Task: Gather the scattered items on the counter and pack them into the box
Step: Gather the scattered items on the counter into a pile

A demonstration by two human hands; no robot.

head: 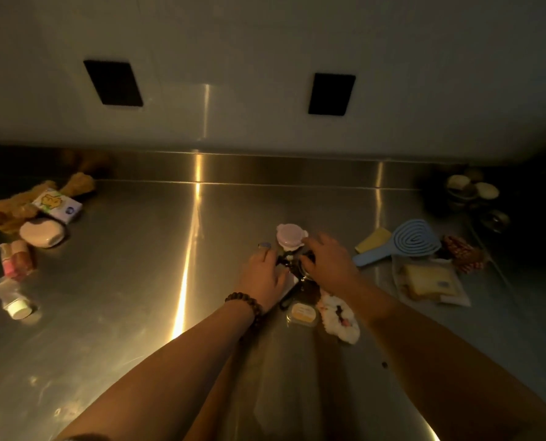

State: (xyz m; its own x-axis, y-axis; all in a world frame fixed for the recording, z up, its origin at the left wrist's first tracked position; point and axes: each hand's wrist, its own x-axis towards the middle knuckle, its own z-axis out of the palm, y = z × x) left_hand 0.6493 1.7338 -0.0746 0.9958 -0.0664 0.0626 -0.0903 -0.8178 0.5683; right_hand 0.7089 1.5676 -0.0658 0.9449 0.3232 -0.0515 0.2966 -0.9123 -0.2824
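dimly lit, hands (294, 265) covering dark blurred item (292, 265)

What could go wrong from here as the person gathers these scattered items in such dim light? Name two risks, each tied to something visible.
1. Both hands, left hand and right hand, crowd one dark tangled item beside the small lidded pot; a tug might knock the pot over.
2. Items lie far apart, such as the plush toy at the far left and the blue brush at the right; in this gloom some could be missed. No box is in view.
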